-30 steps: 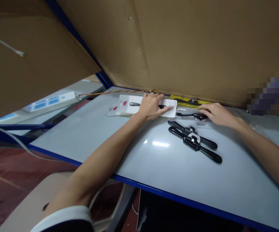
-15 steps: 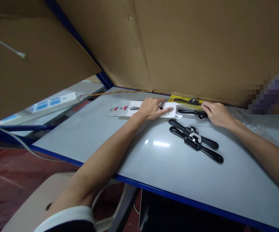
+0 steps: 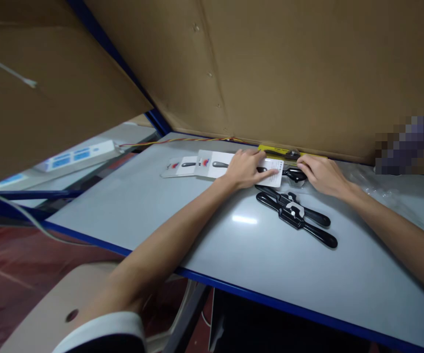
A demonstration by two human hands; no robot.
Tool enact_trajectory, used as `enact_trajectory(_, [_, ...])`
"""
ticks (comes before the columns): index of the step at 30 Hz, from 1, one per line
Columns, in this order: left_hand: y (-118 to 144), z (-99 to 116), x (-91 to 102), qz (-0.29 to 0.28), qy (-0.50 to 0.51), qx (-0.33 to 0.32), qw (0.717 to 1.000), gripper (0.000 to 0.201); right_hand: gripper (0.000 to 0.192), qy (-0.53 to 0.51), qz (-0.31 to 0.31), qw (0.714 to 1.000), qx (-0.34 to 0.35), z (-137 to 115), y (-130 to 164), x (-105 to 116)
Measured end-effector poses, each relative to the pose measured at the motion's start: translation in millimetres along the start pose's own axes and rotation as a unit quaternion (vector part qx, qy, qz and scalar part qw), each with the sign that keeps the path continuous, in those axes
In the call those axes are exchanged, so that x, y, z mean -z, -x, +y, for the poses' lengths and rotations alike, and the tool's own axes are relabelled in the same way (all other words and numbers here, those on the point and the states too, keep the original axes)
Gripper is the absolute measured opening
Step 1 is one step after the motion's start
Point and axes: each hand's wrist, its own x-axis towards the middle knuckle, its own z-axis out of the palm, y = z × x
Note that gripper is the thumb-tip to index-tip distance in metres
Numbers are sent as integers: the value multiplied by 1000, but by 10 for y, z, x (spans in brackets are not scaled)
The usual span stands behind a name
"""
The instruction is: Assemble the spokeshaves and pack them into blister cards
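The left hand point(image 3: 247, 168) lies flat, fingers spread wide in no closed grip, pressing down on a white backing card point(image 3: 234, 165) that carries a small dark-handled tool. Since a second ago that hand and card have slid to the right along the worktop point(image 3: 212, 235), so the card's right edge now overlaps the loose black tool point(image 3: 291, 172) lying beside it. The right hand point(image 3: 320, 172) has drawn in leftward to meet it; its fingertips rest on that tool's far end, curled narrowly, though I cannot tell whether they pinch it or only touch. The two hands are now nearly touching, card and tool brought together between them.

Just nearer the person lie two black spokeshaves point(image 3: 295, 212), side by side and untouched. Behind the hands a yellow packaging card point(image 3: 278, 149) sits against the cardboard wall point(image 3: 288, 73). To the left another carded tool point(image 3: 182, 166) rests under the first card's end, and a twisted wire point(image 3: 175, 140) runs along the worktop's back edge.
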Motion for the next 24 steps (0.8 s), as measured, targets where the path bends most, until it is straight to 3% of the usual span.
enact_trajectory(7, [-79, 222, -144, 109, -5, -58, 992, 72, 26, -31, -19, 999, -2, -273, -12, 78])
enact_trajectory(12, [-54, 245, -138, 111, 16, -133, 985, 53, 35, 8, -76, 996, -36, -304, -39, 159])
enact_trajectory(15, [-51, 141, -63, 139, 47, -160, 976, 45, 48, 16, -105, 991, -84, -276, -64, 139])
enact_trajectory(17, [-29, -27, -11, 178, 54, -112, 976, 42, 52, 28, -106, 988, -113, -243, -78, 106])
enact_trajectory(20, [40, -400, 21, 229, 64, 30, 971, 43, 42, 0, -97, 987, -128, -155, -99, 79])
enact_trajectory(24, [97, -834, -27, 223, 145, 204, 942, 49, 34, -101, -58, 989, -87, 12, -127, 122])
